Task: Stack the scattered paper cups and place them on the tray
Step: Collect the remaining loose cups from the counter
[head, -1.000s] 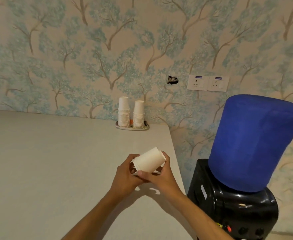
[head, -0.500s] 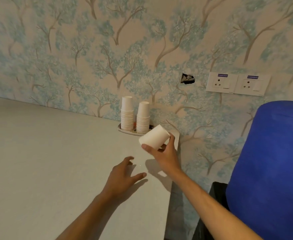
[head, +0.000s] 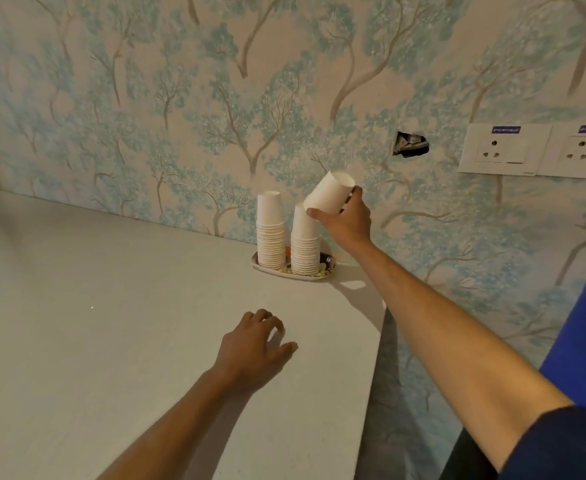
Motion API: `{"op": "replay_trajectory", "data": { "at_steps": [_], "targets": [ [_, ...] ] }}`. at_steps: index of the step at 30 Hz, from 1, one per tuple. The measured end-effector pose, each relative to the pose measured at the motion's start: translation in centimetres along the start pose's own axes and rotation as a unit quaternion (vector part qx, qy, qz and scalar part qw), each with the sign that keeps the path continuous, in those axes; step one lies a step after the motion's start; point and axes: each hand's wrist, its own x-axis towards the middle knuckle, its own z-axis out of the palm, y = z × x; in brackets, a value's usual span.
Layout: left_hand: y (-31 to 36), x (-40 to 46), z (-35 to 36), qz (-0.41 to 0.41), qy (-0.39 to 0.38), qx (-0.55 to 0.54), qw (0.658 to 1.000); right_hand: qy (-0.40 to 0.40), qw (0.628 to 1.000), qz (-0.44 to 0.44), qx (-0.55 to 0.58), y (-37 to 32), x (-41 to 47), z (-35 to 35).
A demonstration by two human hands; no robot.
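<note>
The right hand (head: 345, 221) is pinching a light, easily squashed paper cup (head: 329, 197) by its sides, tilted just above the right stack (head: 304, 245) on the tray (head: 293, 273), while the left hand (head: 253, 351) is resting empty, fingers spread.

1. Your tray (head: 322, 276) is sitting on the table (head: 111, 323), at the far right corner, right by the wall (head: 215, 98).
2. Two cup stacks are standing upside down on the tray: the left stack (head: 270, 233) and the right stack (head: 304, 247), side by side.
3. Your right hand (head: 347, 220) is holding a tilted cup (head: 329, 194) just above the right stack.
4. Your left hand (head: 255, 348) is resting on the table, in front of the tray.
5. Two sockets (head: 534, 150) are sitting on the wall, off to the right.
</note>
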Motion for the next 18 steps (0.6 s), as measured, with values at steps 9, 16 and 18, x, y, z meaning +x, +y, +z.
{"op": "replay_trajectory", "data": {
  "at_steps": [9, 16, 18],
  "targets": [
    [-1.8, 0.4, 1.3, 0.051, 0.026, 0.017, 0.998, -0.018, 0.992, -0.025, -0.123, 0.5, 4.7, 3.8],
    [-2.2, 0.6, 1.5, 0.069, 0.036, 0.010, 0.997, -0.055, 0.979, -0.016, -0.198, 1.2, 5.2, 5.3],
    [-2.2, 0.6, 1.5, 0.072, 0.043, 0.011, 0.996, -0.083, 0.971, 0.000, -0.224, 1.8, 4.9, 5.7]
  ]
}}
